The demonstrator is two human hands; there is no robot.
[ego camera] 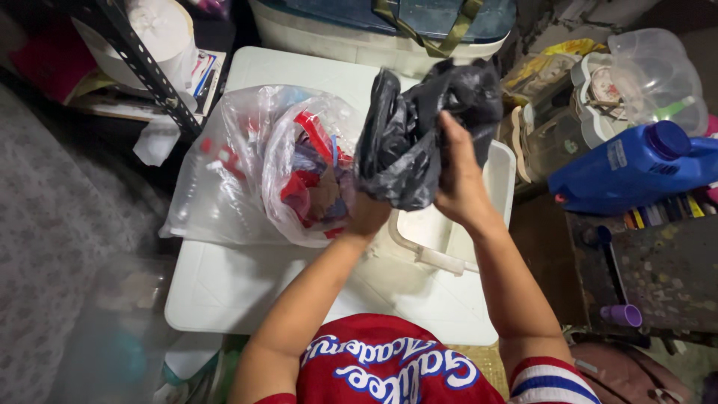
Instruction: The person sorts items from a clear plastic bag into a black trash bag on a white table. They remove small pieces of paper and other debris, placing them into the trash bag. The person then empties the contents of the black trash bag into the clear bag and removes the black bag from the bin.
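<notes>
Both hands hold a crumpled black plastic bag [419,127] up over the white surface [247,292]. The right hand [458,176] has its grip closed around the bag's side. The left hand [368,215] clutches it from beneath, its fingers mostly hidden, just beside a clear bag of red scraps [277,164].

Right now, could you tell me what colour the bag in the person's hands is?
Black; the bag shows best in the head view.

Between your hands, glossy crinkled black plastic bag [419,135]; left of them, clear shiny film bag [247,164]; beneath, smooth matt white plastic table [224,288].
</notes>
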